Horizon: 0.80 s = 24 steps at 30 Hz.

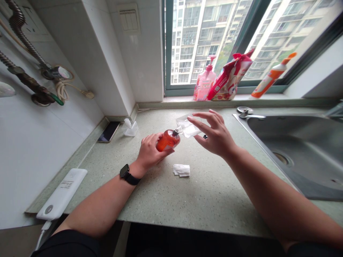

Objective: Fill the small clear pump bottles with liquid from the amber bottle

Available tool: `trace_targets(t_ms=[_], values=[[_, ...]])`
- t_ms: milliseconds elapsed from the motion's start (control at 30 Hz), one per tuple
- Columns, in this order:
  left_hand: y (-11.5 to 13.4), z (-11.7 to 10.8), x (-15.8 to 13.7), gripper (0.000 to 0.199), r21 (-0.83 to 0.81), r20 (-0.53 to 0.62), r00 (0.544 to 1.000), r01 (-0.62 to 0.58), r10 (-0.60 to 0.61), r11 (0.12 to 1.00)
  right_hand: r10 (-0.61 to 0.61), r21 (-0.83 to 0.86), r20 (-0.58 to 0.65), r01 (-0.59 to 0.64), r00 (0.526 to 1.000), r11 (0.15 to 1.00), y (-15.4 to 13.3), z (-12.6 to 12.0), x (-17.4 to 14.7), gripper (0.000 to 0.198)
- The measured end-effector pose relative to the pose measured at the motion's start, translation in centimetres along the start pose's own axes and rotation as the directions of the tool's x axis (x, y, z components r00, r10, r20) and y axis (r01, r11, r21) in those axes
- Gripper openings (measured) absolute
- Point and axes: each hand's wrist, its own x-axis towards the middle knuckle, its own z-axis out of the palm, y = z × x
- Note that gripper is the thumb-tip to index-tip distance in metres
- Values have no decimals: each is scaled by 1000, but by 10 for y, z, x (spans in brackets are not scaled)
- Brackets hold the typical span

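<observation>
Wrapped round an orange-red see-through bottle [168, 140] is my left hand [150, 150], with a black watch on its wrist. The bottle tilts to the right and has a dark neck. My right hand [214, 134] grips a clear bottle [189, 125] between thumb and fingers, tipped on its side. Its threaded neck meets the orange bottle's mouth; whether liquid flows cannot be made out. A small black piece [205, 136] shows behind my right fingers. Below the bottles, a folded white tissue [181, 170] lies on the counter. A small clear container with a white top [130, 127] stands farther left.
A speckled counter [203, 200] runs under my arms. On the left are a phone [108, 131] and a white power bank [62, 194] with a cable. A steel sink [268, 125] lies right. The windowsill bears a pink pump bottle [204, 84], a red bag [230, 78] and an orange-white bottle [269, 79].
</observation>
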Motion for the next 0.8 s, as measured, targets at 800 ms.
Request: trace_targets(t_ms=[800], values=[[0,0,0,72,-15,8,1000,-1,1,1000,-5,5,13,5,1000,1000,-1,-2,1,102]])
